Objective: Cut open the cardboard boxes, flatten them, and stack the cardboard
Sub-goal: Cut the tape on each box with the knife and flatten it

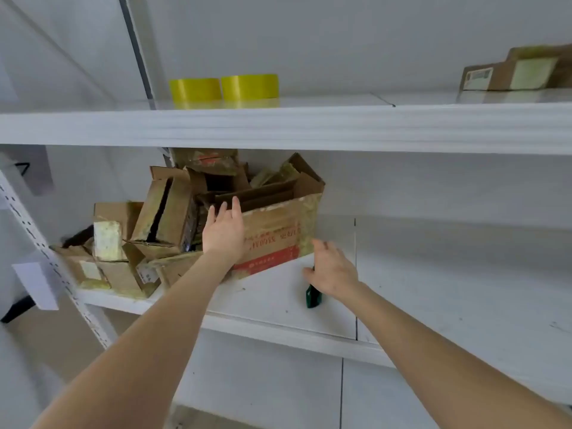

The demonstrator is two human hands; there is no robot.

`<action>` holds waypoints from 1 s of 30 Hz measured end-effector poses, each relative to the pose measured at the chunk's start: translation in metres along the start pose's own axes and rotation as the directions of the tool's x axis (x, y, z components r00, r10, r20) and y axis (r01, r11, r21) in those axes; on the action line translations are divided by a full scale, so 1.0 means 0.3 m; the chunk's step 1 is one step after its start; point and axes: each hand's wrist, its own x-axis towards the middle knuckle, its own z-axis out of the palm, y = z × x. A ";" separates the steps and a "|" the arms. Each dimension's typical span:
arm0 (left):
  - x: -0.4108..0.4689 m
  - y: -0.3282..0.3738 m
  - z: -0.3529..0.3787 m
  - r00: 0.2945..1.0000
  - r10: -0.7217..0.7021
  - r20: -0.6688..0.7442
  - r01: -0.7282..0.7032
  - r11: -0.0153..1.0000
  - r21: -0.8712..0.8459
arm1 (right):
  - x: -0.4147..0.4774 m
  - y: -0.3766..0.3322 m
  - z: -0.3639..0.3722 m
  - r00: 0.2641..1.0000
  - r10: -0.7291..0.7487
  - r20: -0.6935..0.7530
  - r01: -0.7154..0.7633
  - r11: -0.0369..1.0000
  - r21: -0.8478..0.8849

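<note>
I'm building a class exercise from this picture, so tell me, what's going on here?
A person is reaching into a white shelf. The left hand lies flat against the front of a large open cardboard box stuffed with cardboard pieces. The right hand is spread over a green tool lying on the shelf. Smaller boxes are piled to the big box's left.

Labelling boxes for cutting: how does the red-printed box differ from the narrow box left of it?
The red-printed box is far larger than the narrow box. The red-printed box is open-topped with cardboard pieces inside; the narrow box leans, showing a dark slit. The red-printed box bears red lettering; the narrow box shows none. Both are brown cardboard on one shelf.
</note>
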 end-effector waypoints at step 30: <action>0.143 0.013 -0.028 0.968 -0.068 -0.243 -0.115 0.737 -0.666 | 0.187 0.164 0.030 0.796 0.605 0.015 -0.308 0.383 0.871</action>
